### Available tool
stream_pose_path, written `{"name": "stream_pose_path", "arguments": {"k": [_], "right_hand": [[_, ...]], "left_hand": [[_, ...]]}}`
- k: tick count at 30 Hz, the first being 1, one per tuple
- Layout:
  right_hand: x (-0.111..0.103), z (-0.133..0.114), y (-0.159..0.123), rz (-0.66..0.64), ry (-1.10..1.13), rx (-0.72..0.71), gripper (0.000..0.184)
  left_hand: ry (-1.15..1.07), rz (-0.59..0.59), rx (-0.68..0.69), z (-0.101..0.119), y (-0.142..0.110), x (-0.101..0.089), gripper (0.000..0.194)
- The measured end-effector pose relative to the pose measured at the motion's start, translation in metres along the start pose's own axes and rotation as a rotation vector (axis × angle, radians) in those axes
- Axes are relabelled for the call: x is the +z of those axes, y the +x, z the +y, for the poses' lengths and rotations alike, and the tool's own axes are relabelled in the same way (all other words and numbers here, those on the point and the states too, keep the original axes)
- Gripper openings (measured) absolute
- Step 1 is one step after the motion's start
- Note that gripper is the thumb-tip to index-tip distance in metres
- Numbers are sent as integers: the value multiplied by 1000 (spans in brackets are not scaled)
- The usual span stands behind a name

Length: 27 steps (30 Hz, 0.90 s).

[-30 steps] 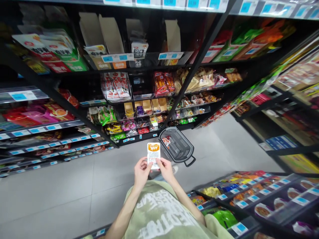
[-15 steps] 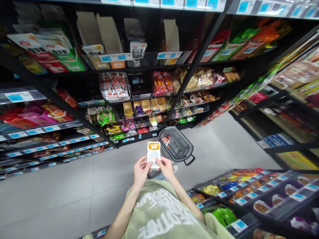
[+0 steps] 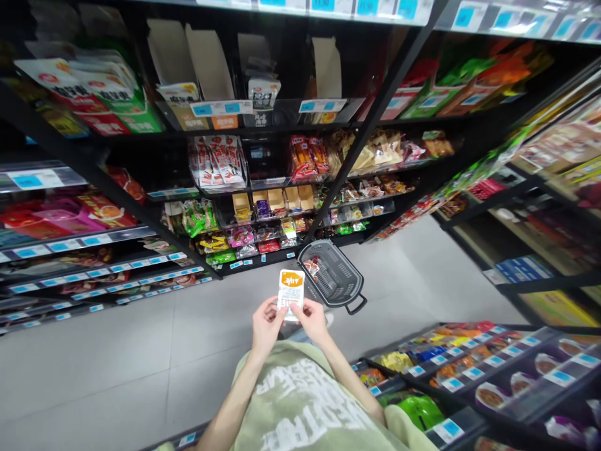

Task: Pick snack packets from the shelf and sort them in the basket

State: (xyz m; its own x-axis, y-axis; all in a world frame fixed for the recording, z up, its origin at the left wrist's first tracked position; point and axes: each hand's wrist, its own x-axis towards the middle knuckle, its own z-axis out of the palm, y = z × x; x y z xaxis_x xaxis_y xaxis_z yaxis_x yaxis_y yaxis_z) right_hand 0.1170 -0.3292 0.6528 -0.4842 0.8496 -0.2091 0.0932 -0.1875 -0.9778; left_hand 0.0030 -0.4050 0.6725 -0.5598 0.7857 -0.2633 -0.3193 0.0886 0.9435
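Note:
A small white snack packet (image 3: 292, 289) with an orange patch at its top is held upright in front of my body. My left hand (image 3: 267, 322) pinches its lower left edge, and my right hand (image 3: 310, 318) grips the lower right edge with the thumb across the front. Both thumbs cover part of the packet's lower print. Just beyond and to the right, a dark grey shopping basket (image 3: 350, 283) sits on the floor with a few small red-and-white packets (image 3: 312, 268) at its left end.
Ahead, black shelves (image 3: 206, 191) carry bagged snacks and blue-white price tags. Another rack of packets (image 3: 469, 369) stands close on my right. Grey tiled floor (image 3: 117, 357) extends to the left, and an aisle (image 3: 413, 269) runs past the basket.
Both hands still hold the packet, which has tilted slightly and shifted a little in view. The basket and shelves stay in place apart from a slight camera movement.

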Motion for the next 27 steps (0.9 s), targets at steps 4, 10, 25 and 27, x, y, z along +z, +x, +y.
{"name": "stream_pose_path", "arguments": {"k": [4,10,25,27], "right_hand": [[0,-2,0,21,46,39,37],[2,3,1,54,118,13,38],[2,3,2,52,111,34,39],[2,4,2,61,75,28,40]], "left_hand": [[-9,-4,-10,2,1,2,40],[-25,-25,-23,2,2,1,42],[-104,-4,-49,-3,3,0,44],[-97,-1,-48,-3,2,-1,45]]}}
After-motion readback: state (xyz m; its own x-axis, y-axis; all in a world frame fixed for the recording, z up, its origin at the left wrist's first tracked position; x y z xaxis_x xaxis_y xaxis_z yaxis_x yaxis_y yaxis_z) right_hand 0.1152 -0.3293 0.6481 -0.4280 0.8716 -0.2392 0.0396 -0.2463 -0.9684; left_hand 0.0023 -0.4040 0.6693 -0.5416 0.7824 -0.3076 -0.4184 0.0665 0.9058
